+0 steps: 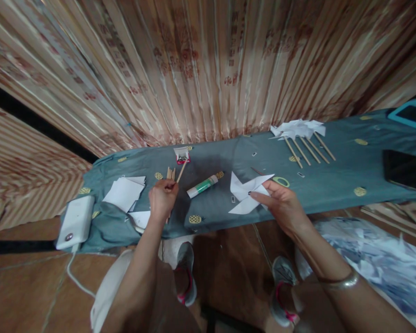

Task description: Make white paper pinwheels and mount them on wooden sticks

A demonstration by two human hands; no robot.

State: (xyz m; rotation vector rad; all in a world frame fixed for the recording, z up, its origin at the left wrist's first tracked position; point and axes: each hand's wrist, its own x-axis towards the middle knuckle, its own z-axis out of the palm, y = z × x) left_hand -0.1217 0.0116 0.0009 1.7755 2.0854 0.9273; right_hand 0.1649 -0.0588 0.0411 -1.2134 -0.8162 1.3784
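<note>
Between the thumb and fingers of my right hand is a white paper pinwheel, its blades folded to a dark spot at the middle. My left hand pinches a thin wooden stick that slants up to the right. Several more sticks lie partly hidden beneath that hand. A small open red-and-white box with shiny metal bits stands just beyond the stick's tip. On the cloth between my hands lies a green-and-white glue stick.
White paper squares are stacked at left, near a white power bank with a cable. Finished-looking pinwheels on sticks lie at the back right. Yellow-green scissors, a dark phone and a blue-framed tablet are further right.
</note>
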